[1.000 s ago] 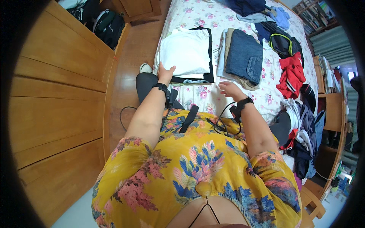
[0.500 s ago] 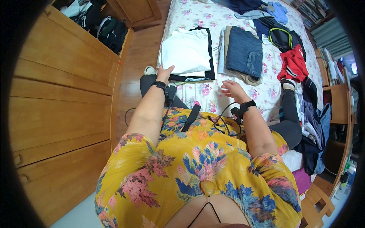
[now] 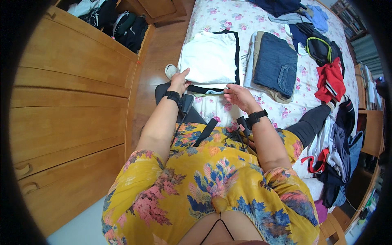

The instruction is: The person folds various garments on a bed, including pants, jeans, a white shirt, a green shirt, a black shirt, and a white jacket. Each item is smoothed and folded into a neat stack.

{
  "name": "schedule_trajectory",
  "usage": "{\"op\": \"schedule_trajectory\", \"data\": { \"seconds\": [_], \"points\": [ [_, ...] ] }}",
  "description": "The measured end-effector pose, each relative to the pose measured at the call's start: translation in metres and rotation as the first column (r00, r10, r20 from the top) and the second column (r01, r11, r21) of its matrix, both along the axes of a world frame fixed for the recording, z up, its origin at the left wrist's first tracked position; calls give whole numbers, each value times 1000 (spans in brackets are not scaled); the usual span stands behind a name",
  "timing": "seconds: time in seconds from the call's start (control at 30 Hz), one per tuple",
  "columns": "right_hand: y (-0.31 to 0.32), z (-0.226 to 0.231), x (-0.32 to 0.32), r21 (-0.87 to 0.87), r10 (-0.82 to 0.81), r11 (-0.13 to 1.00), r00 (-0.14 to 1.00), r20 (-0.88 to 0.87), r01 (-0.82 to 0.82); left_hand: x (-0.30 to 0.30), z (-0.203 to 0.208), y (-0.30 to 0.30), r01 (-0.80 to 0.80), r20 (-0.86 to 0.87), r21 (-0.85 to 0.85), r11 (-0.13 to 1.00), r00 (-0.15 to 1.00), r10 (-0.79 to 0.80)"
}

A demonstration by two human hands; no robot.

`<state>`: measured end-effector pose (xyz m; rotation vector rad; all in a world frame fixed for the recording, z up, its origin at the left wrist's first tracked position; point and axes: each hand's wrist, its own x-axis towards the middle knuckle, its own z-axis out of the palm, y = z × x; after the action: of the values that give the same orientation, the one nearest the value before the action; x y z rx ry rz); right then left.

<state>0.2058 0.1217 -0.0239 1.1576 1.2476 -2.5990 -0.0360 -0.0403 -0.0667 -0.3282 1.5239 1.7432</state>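
A stack of folded clothes lies on the bed, with a white shirt on top and a black garment showing along its right and front edges. At the stack's front left corner is my left hand, its thumb apart by the white cloth and its other fingers partly hidden. My right hand reaches the front right corner with its fingers stretched out. Whether they touch the cloth is hard to see. To the right sits a second pile with folded blue jeans over tan and light-coloured garments.
A floral sheet covers the bed. Farther right lie a red garment, a dark piece with yellow-green trim and a loose heap of clothes. A wooden cabinet stands at the left, with an open compartment of dark clothes.
My right hand has moved left, from the space before the jeans pile to the front right corner of the white-topped stack. My left hand stays at its left corner. The view has shifted slightly.
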Motion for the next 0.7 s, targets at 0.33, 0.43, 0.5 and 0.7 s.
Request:
{"op": "schedule_trajectory", "data": {
  "seconds": [0.33,0.43,0.5,0.7],
  "points": [
    [-13,-21,-21,-355,-109,932,990,-94,69,0,24,21,-126,283,226,966,957,58],
    [-17,-23,-39,-532,-260,826,963,-69,185,10,45,33,-174,380,349,921,925,31],
    [-13,-23,-53,-653,-394,727,908,-144,211,18,60,39,-176,397,365,914,918,19],
    [16,-23,-64,-649,-743,586,642,-190,486,33,84,20,213,74,232,949,969,-236]
  ]
}}
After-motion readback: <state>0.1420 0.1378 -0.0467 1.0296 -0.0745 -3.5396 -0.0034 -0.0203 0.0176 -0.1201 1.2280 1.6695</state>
